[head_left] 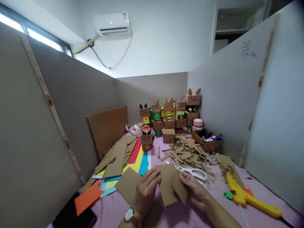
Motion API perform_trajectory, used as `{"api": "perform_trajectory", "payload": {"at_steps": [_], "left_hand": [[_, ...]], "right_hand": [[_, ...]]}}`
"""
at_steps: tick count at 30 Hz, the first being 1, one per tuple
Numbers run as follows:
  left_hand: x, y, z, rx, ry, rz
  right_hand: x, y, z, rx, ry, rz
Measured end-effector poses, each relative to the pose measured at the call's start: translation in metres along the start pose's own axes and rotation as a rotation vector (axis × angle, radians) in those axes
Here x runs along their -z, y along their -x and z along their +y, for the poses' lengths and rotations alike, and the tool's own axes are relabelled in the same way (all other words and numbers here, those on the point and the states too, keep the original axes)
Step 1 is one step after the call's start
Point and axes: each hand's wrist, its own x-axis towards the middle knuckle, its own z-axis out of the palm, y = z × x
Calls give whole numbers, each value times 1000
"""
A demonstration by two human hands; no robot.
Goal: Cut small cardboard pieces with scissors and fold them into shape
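Observation:
My left hand (pixel 147 186), with a watch on its wrist, has its fingers closed on the left edge of a larger cardboard piece (pixel 166 186). My right hand (pixel 194 191) pinches a smaller cardboard piece (pixel 180 185), tilted and overlapping the right side of the larger one. Another cardboard piece (pixel 127 183) lies on the table to the left of my left hand. White-handled scissors (pixel 198 173) rest just beyond my right hand, their blades partly hidden behind the larger piece.
Cardboard scraps (pixel 187 152) are heaped beyond the scissors. A yellow glue gun (pixel 249 199) lies at right. Cardboard-headed animal figures (pixel 169 110) stand at the back beside a box of supplies (pixel 211 145). Coloured paper (pixel 137 156) and cardboard sheets (pixel 116 158) lie left. Partition walls (pixel 152 88) enclose the table.

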Motion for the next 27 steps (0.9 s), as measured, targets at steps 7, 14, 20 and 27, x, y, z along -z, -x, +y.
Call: {"api": "perform_trajectory", "payload": {"at_steps": [7, 14, 20, 27], "left_hand": [[-5, -1, 9, 11, -26, -168], [-14, 1, 11, 839, 502, 5], [-24, -12, 33, 1190, 1290, -112], [-18, -17, 33, 1393, 1378, 129]], "right_hand": [[-6, 1, -3, 5, 164, -41], [0, -5, 0, 158, 223, 123], [3, -9, 6, 189, 239, 156], [6, -12, -1, 260, 234, 295]]}}
